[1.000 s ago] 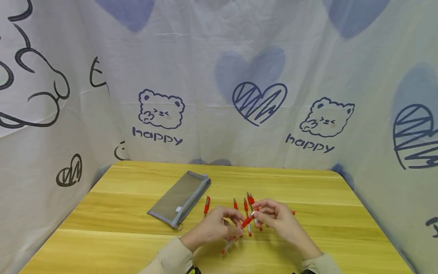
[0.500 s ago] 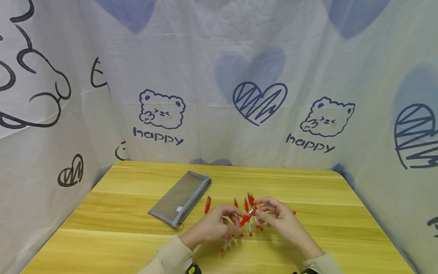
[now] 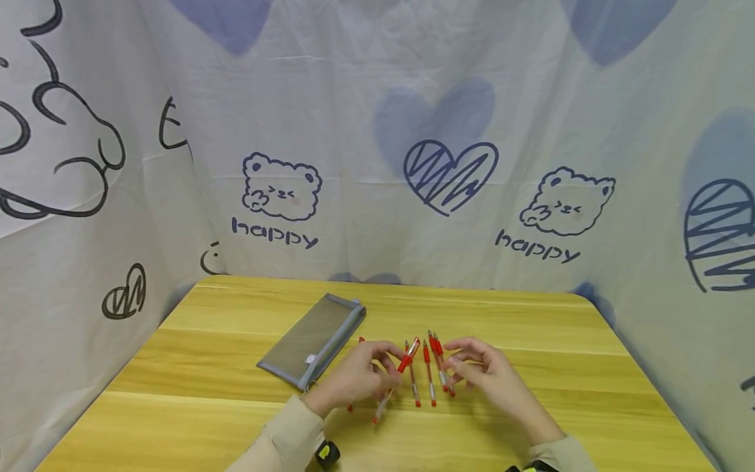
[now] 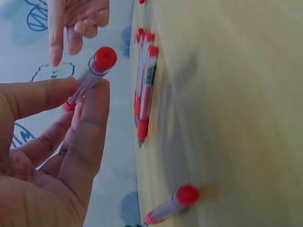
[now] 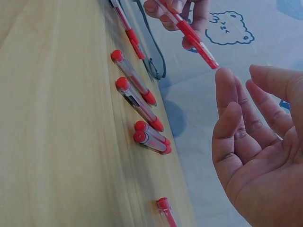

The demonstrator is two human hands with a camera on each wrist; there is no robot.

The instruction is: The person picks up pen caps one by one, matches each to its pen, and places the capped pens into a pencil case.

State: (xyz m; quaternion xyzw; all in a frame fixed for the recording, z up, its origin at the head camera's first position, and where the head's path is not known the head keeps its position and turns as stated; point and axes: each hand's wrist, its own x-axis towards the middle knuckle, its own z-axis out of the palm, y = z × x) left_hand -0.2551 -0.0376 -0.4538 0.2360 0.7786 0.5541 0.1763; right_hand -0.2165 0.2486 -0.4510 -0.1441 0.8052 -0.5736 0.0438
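Note:
My left hand (image 3: 361,373) pinches a red pen (image 3: 408,357) between thumb and fingers, tilted with its red end up and away from me. In the left wrist view the pen's red end plug (image 4: 105,57) faces the camera. My right hand (image 3: 488,372) hovers to the right of it, its fingers spread and holding nothing. In the right wrist view the held pen's red tip end (image 5: 196,40) points towards the right fingertips (image 5: 225,78). Between and below the hands, several clear-barrelled red pens (image 3: 428,373) lie side by side on the table, bare tips away from me.
A grey mesh zip pouch (image 3: 309,337) lies left of the pens. Another red pen (image 5: 124,19) lies beside it, partly behind the left hand. A red-ended piece (image 5: 164,206) lies under the right hand. A printed cloth (image 3: 366,196) surrounds the wooden table (image 3: 566,341).
My right hand has let go of the pen's upper end and moved slightly right. My left hand has drawn the pen to the left, uncovering more of the pens on the table.

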